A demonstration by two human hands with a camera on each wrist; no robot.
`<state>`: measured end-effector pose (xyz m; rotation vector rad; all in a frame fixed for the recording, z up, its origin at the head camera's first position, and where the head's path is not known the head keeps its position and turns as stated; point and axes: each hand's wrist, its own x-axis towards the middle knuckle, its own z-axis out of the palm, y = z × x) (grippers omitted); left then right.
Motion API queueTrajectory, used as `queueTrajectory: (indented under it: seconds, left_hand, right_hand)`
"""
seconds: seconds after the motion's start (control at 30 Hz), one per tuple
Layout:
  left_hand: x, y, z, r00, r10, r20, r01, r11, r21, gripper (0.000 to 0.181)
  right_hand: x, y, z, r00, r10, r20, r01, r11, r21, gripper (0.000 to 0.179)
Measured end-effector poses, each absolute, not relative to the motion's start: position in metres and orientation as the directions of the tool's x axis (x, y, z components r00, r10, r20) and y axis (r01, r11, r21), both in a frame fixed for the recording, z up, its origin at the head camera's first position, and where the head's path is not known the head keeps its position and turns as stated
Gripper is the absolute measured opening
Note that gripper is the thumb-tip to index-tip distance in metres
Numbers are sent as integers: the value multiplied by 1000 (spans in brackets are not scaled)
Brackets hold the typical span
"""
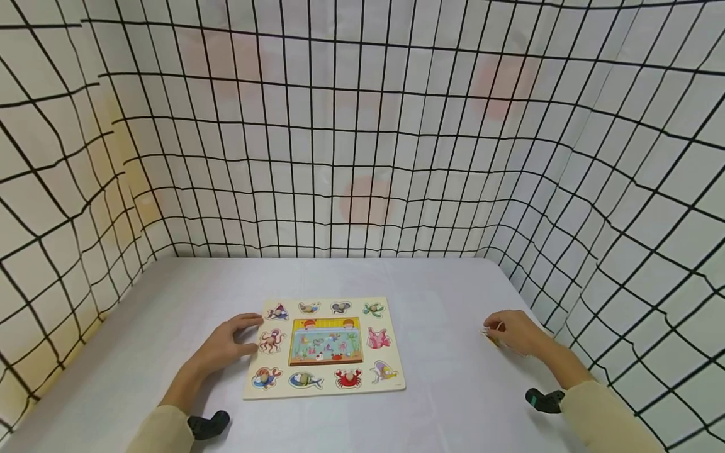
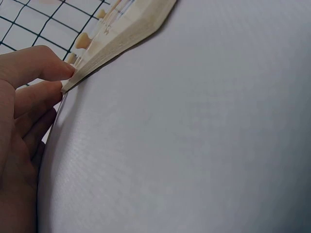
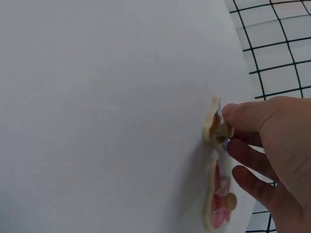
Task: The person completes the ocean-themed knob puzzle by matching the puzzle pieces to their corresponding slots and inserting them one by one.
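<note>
A cream wooden peg puzzle board (image 1: 325, 394) with sea-creature pictures lies flat on the white table. My left hand (image 1: 223, 343) rests at its left side, fingertips touching the edge; the left wrist view shows the fingers (image 2: 48, 65) against the board's side (image 2: 116, 51). Off to the right, my right hand (image 1: 515, 331) pinches a small puzzle piece (image 1: 491, 338) by its wooden knob. In the right wrist view that piece (image 3: 212, 121) is tilted on edge, its picture mostly hidden by the thumb. Below it is a pink puzzle piece (image 3: 218, 204) with a round knob.
A fish-tank scene (image 1: 326, 343) fills the board's middle. Several knobbed pieces, such as the red crab (image 1: 348, 379) and the octopus (image 1: 272, 341), sit around it. The pink shape (image 1: 379, 338) at the board's right shows no clear knob. Black wire grid (image 1: 334, 163) walls enclose the table (image 1: 442, 302).
</note>
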<state>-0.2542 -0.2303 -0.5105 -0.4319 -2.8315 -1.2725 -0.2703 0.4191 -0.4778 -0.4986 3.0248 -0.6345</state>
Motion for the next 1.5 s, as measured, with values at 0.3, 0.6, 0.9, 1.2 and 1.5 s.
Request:
queueTrajectory:
  seconds: [0.3, 0.6, 0.9, 1.2, 1.5]
  left_hand:
    - [-253, -229, -512, -967, 236, 96, 228, 637, 736, 63]
    - [-253, -229, -510, -968, 227, 104, 229, 646, 728, 62]
    - [-253, -229, -510, -969, 230, 94, 224, 644, 732, 62]
    - [-255, -231, -511, -968, 226, 104, 229, 644, 730, 60]
    - [-254, -229, -510, -971, 224, 87, 214, 642, 737, 61]
  right_hand:
    - [-263, 422, -495, -948, -294, 119, -317, 869, -381, 5]
    - [-268, 422, -497, -945, -290, 150, -326, 865, -381, 7]
    - [-265, 411, -493, -906, -344, 248, -412, 852, -323, 10]
    - [-270, 385, -490, -865, -396, 306, -489, 800, -348, 10]
    - [-272, 364, -483, -826, -471, 310, -557, 765, -322, 10]
